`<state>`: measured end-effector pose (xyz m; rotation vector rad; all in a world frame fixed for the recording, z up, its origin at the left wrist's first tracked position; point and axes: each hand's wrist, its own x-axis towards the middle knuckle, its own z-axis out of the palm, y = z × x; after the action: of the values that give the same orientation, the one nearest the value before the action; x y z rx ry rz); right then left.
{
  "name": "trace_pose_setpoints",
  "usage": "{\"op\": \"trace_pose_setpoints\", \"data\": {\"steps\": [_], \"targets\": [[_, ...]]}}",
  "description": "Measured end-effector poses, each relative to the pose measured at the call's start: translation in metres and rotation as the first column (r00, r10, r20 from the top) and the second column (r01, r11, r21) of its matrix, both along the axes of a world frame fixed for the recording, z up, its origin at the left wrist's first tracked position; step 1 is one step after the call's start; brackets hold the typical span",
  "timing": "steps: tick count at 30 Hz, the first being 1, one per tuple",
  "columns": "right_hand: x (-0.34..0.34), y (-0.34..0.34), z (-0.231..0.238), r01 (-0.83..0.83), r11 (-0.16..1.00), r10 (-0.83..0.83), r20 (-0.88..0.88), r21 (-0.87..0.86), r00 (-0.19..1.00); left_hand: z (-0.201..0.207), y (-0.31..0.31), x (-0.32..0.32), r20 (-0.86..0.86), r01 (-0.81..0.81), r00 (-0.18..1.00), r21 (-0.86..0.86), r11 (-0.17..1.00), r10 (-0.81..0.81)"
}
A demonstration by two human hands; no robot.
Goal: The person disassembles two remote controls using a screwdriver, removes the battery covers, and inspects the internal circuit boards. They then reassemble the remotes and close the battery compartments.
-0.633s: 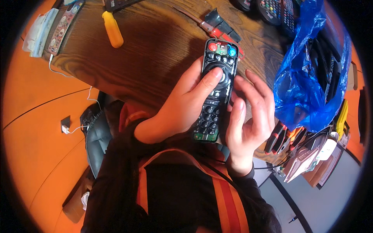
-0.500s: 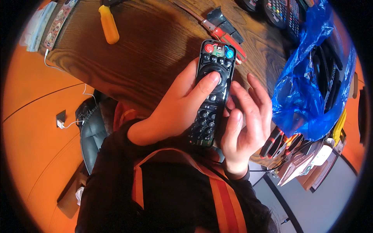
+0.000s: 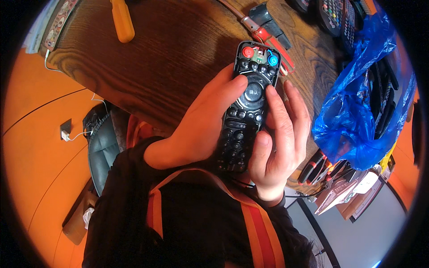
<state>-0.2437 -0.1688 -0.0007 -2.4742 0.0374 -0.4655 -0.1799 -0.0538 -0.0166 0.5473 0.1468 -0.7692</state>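
A black remote control (image 3: 239, 116) is held upright over the table's near edge, its buttons facing up. A little green circuit board shows at its top, between a red button and a blue one. My left hand (image 3: 201, 109) grips its left side, with the thumb resting at the round central pad and the other fingers hidden beneath. On the right side, my right hand (image 3: 281, 138) touches the remote with its index fingertip at the pad's edge and its thumb low along the side. Its fingers are apart and slightly bent.
Beyond the remote lie a red-handled tool (image 3: 272, 42) and a dark plastic piece (image 3: 268, 22). A yellow handle (image 3: 122, 22) is at the far left. A blue plastic bag (image 3: 339, 120) with black items stands right, pliers (image 3: 313, 167) below it. More remotes (image 3: 330, 15) lie far right.
My left thumb has slid off the middle of the round pad to its left edge, uncovering it. My right index finger has come onto the remote's right side.
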Motion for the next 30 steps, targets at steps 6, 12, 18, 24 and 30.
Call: {"op": "trace_pose_setpoints", "data": {"steps": [6,12,18,24,30], "targets": [[0.0,-0.001,0.002,-0.016,1.0,0.016,-0.023,0.027,1.0,-0.002,0.0,-0.001,0.002,0.003,1.0,0.043,0.999,-0.003],[0.002,-0.001,0.0,-0.003,1.0,0.004,0.024,-0.015,1.0,-0.001,0.001,-0.002,0.208,-0.006,0.977,0.221,0.975,-0.041],[0.001,-0.004,0.006,-0.019,0.989,0.016,-0.019,-0.15,1.0,-0.002,-0.002,-0.006,0.346,-0.081,0.937,0.347,0.934,-0.047],[0.0,-0.003,0.001,-0.031,0.979,0.018,0.069,0.2,0.997,0.0,0.0,-0.005,0.32,0.025,0.94,0.269,0.963,-0.114],[0.001,-0.007,0.02,0.167,0.783,-0.11,-0.132,0.599,0.985,0.006,0.001,-0.006,0.25,0.074,0.96,0.211,0.975,-0.127]]}}
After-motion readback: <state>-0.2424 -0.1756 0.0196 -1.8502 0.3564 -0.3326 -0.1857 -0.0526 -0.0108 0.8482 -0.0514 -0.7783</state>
